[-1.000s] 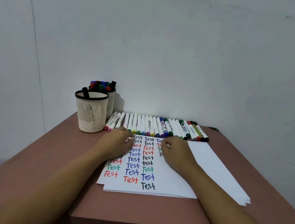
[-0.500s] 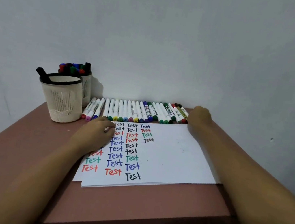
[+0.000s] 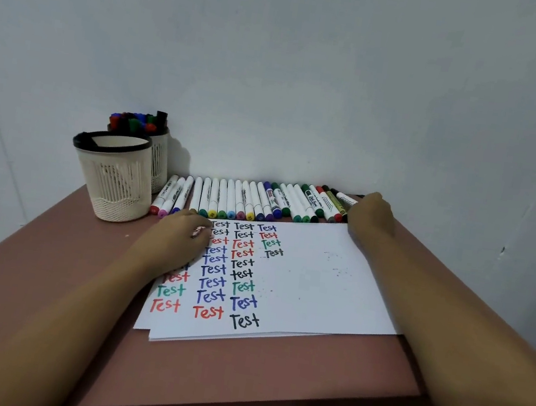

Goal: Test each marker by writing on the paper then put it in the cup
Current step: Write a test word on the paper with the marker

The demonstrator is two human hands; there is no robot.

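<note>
A row of several white markers (image 3: 253, 200) with coloured caps lies along the far edge of the table. My right hand (image 3: 372, 217) is at the row's right end, fingers curled down over the last marker (image 3: 346, 199), whose far part it hides. My left hand (image 3: 179, 238) rests knuckles-up on the left part of the white paper (image 3: 311, 277), covering some of the coloured "Test" words. The cream mesh cup (image 3: 114, 181) with a black rim stands at the far left, a dark marker top just visible at its rim.
Behind the front cup stands a second cup (image 3: 159, 160) packed with several markers. The brown table (image 3: 45, 257) meets a white wall at the back. Its right edge runs close beside the paper, and the front edge is near me.
My right hand left the paper's middle and reached the right end of the marker row, where it now sits a little lower on the last markers. My left hand stayed on the paper.
</note>
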